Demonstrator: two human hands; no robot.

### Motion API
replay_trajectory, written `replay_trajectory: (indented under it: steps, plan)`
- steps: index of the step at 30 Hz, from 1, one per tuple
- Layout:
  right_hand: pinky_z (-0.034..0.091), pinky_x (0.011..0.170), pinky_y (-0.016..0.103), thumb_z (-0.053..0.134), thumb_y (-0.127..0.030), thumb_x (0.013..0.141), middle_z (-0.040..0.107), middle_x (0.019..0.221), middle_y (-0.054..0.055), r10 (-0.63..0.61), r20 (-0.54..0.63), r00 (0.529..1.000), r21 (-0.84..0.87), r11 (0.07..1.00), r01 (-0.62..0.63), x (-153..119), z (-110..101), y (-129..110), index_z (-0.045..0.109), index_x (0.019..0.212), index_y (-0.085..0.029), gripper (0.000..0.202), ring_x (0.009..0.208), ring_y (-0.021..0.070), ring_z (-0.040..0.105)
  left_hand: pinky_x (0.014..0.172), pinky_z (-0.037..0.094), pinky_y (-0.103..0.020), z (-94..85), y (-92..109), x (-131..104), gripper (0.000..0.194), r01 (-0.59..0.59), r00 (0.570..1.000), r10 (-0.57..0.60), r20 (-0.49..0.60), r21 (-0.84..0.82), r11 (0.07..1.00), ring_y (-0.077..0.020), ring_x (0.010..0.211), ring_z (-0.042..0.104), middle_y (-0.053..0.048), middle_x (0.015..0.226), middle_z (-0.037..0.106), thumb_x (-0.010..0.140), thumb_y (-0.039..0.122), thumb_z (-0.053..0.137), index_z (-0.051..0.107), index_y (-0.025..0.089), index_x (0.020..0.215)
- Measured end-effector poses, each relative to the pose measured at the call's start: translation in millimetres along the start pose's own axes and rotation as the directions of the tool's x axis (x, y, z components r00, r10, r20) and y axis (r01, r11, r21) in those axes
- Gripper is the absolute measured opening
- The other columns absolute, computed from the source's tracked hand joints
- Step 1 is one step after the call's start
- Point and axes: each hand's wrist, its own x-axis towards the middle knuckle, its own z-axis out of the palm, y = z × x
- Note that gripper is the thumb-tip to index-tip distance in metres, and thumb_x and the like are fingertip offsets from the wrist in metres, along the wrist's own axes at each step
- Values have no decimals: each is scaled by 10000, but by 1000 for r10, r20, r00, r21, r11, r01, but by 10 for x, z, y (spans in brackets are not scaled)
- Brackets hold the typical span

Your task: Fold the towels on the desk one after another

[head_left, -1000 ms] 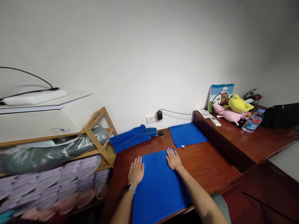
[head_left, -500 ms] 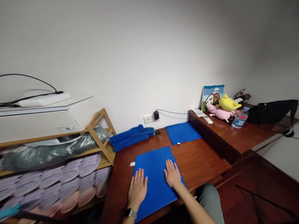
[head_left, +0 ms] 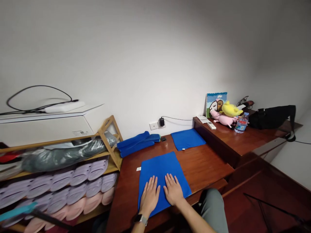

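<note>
A blue cloth (head_left: 159, 166) with a white tag lies spread flat on the brown wooden desk (head_left: 194, 166). On its left part rests my left hand (head_left: 150, 195), palm down with the fingers stretched out; a watch is on that wrist. My right hand (head_left: 173, 191) lies flat on the same cloth, close to the left one, fingers extended. Neither hand grips anything. Farther back, a second blue cloth (head_left: 187, 139) is laid out flat near the raised shelf. Folded blue cloths (head_left: 137, 143) are piled at the back left of the desk.
At the left stands a wooden rack (head_left: 111, 160) with several slippers and a white box (head_left: 48, 129). On the raised shelf (head_left: 247, 142) are a water bottle (head_left: 241, 123), plush toys (head_left: 225, 118), a remote (head_left: 211, 125) and a black bag (head_left: 272, 117). A plugged charger (head_left: 162, 121) sits on the wall.
Both hands have slid inward over the blue cloth and are closer together. The cloth's near edge sits farther up the view. The camera view has shifted slightly.
</note>
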Motion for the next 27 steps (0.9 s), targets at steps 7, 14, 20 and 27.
replay_trajectory:
  steps: [7,14,20,27]
  plan:
    - [196,1324,507,264,-486,1123,300,1727,54,42,6,999,-69,997,-41,-66,-246,708,351,1670,-257,600,1613,246,270,1295,343,-525,-38,-611,-491,699,179,984,-179,13,20,984,-284,1580,385,-111,1703,402,1052,519,278,382,150,1636]
    - [163,1326,490,279,-466,1123,327,1732,7,-115,127,985,-110,986,129,139,-549,970,385,1657,-319,563,1620,223,247,1245,411,-542,-246,-301,-884,568,59,986,-58,-156,5,998,-290,1426,589,-83,1552,630,1052,470,349,596,241,1509]
    - [298,1252,471,397,-266,1057,522,1616,136,192,-137,972,-217,952,-218,164,-956,1032,609,1487,-204,483,1511,293,437,1003,557,-450,-524,-51,-885,428,21,980,-35,-194,-77,997,-272,1047,736,-69,1104,812,1055,463,407,778,294,1184]
    - [539,883,346,351,-449,1102,780,1124,181,703,-63,709,24,711,-703,-514,-990,1079,727,1113,-166,471,1063,293,750,1079,498,-380,-829,-311,325,434,194,980,-197,-7,-130,972,-272,1183,687,-90,1252,778,1015,389,396,764,247,1195]
